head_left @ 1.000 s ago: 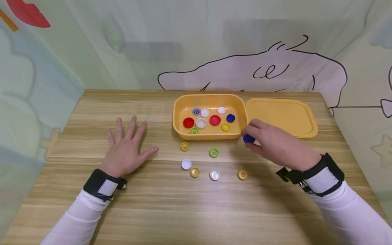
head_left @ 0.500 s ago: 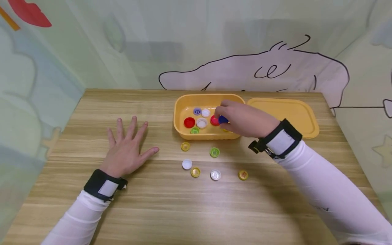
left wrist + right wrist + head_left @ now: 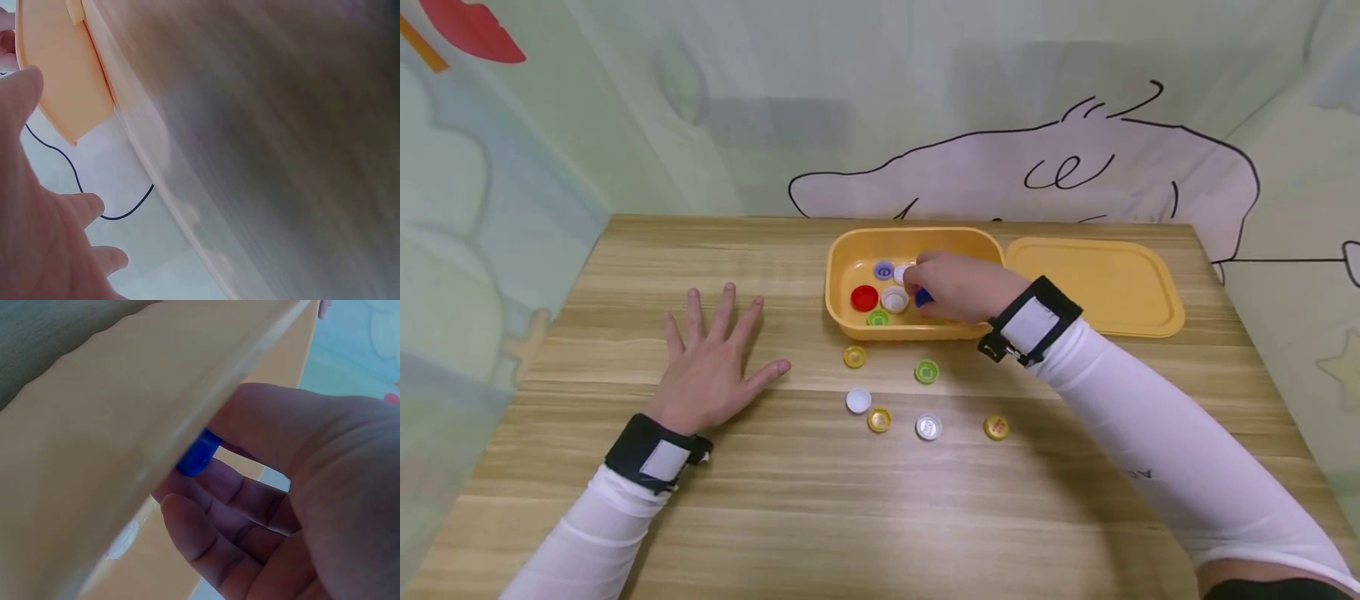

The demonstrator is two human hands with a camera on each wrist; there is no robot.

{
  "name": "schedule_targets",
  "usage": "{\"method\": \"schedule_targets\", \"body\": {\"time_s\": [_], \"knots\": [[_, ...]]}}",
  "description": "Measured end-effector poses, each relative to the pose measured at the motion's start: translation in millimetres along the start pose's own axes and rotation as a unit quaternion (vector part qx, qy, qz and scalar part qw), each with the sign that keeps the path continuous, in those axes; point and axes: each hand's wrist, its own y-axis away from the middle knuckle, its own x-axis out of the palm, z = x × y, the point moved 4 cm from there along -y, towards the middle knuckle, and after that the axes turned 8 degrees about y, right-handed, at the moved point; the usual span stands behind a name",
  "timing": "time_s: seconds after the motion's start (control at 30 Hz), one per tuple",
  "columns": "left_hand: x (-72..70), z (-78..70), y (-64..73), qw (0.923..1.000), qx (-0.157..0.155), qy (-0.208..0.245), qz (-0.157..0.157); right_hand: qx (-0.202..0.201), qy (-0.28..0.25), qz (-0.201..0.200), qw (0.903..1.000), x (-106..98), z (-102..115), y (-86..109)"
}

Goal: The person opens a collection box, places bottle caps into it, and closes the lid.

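My right hand [image 3: 962, 287] reaches down into the yellow box [image 3: 842, 327] and pinches a blue bottle cap [image 3: 200, 454] between thumb and fingers. Part of that cap is hidden behind the box wall in the right wrist view. Inside the box, left of the hand, lie a red cap [image 3: 864, 298], a white cap [image 3: 894, 300], a purple cap [image 3: 883, 271] and a green cap [image 3: 877, 318]; the hand covers the box's right part. My left hand [image 3: 706, 375] rests on the wooden table with its fingers spread, left of the box, holding nothing.
On the table in front of the box lie several more caps, among them a green cap [image 3: 927, 372], a clear cap [image 3: 928, 427] and a gold cap [image 3: 996, 427]. A flat yellow lid [image 3: 1101, 287] lies against the box's right side. A printed curtain [image 3: 737, 108] hangs behind the table.
My right hand has carried the blue cap leftward from beside the box's right front corner, over the rim and into the box. The left hand has stayed in place.
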Motion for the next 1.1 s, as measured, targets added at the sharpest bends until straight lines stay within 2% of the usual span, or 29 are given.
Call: {"method": "schedule_targets", "body": {"time_s": [0.2,0.33,0.6,0.8,0.87,0.97,1.1], "knots": [[-0.3,-0.6,0.1,1.0,0.0,0.003,0.0,0.014,-0.005,0.019,0.9997,1,-1,0.1],[-0.1,-0.8,-0.4,1.0,-0.001,0.003,0.001,0.026,-0.008,0.012,0.9996,-6,1,8.2],[-1.8,0.1,-0.1,1.0,-0.002,0.004,0.001,-0.003,0.026,-0.069,0.9973,-29,19,40.3],[-1.9,0.7,0.2,1.0,-0.002,0.002,0.002,-0.063,0.03,-0.118,0.9906,-32,43,66.6],[-2.1,0.6,0.4,1.0,-0.002,0.004,0.002,-0.072,0.034,-0.113,0.9904,-27,51,72.3],[-2.4,0.5,0.8,1.0,-0.002,0.004,0.002,-0.07,0.038,-0.083,0.9933,-14,59,76.6],[-2.8,0.3,1.4,1.0,-0.004,0.002,0.002,-0.067,0.05,-0.048,0.9953,9,66,74.2]]}}
